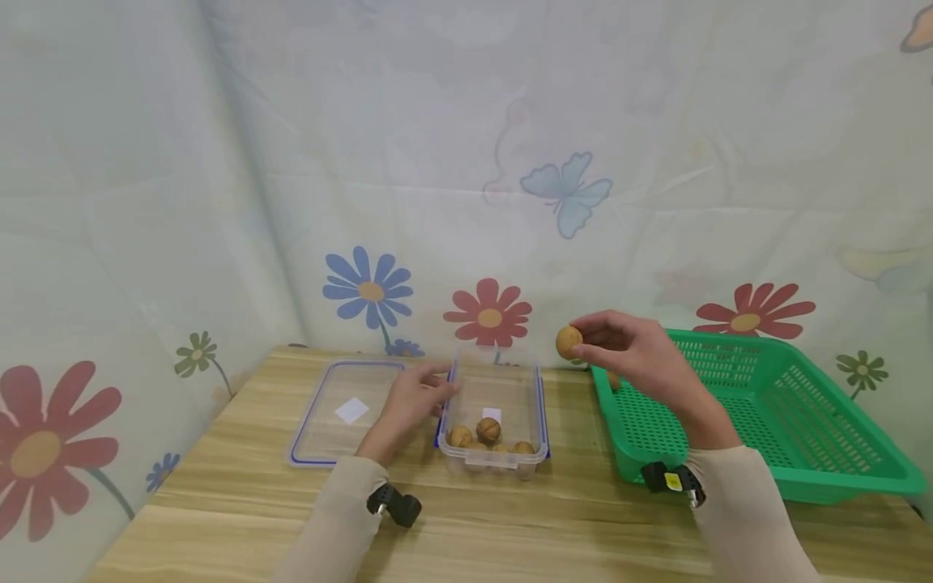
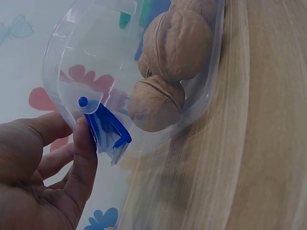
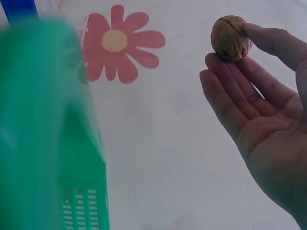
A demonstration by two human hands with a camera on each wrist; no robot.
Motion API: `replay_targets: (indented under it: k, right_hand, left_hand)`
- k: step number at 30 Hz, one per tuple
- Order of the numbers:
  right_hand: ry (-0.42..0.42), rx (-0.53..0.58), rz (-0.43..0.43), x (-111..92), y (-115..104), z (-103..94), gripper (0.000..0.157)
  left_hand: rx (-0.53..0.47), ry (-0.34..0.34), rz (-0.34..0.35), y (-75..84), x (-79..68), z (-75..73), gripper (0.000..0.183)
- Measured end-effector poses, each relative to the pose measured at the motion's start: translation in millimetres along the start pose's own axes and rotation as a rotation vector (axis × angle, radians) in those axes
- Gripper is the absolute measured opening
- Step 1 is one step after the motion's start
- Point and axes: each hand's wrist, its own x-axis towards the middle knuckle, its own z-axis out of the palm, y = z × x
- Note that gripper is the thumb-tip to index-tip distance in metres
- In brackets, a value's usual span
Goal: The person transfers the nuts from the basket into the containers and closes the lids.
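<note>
My right hand [image 1: 641, 356] pinches a walnut [image 1: 569, 342] between thumb and fingertips, raised above the left edge of the green basket [image 1: 773, 478]. The right wrist view shows that walnut [image 3: 231, 38] against the thumb, with the palm facing the camera. On the table, a clear plastic box [image 1: 543, 405] holds several walnuts [image 1: 488, 430] gathered at its near end. My left hand [image 1: 411, 401] grips the box's left side, and in the left wrist view its fingers [image 2: 84, 158] touch the wall beside a blue clip [image 2: 108, 127].
A clear lid [image 1: 313, 421] with a blue seal lies flat left of the box. Inside the basket's left wall, another walnut [image 1: 614, 380] is partly visible. A flower-printed curtain [image 1: 466, 202] hangs behind the wooden table [image 1: 240, 502].
</note>
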Motion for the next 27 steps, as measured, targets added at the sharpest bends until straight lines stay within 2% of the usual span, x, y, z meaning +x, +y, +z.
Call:
replay_targets:
  k: [5,14,21,27]
  right_hand:
    - [0.017,0.032,0.008,-5.0,2.4,16.6,0.036]
    - [-0.040,0.043,0.005,-2.2,10.7,41.5,0.035]
    - [-0.097,-0.065,-0.005,1.1,16.0,59.0,0.033]
    - [-0.140,-0.110,0.024,2.5,19.3,73.3,0.031]
  left_hand:
    - [0.007,-0.002,0.003,0.8,0.2,1.4,0.044]
    - [-0.008,0.003,-0.001,0.5,-1.1,3.0,0.044]
    - [-0.015,0.010,0.009,0.6,-0.4,0.2,0.044]
    - [0.002,0.003,0.000,-0.4,1.3,0.0,0.045]
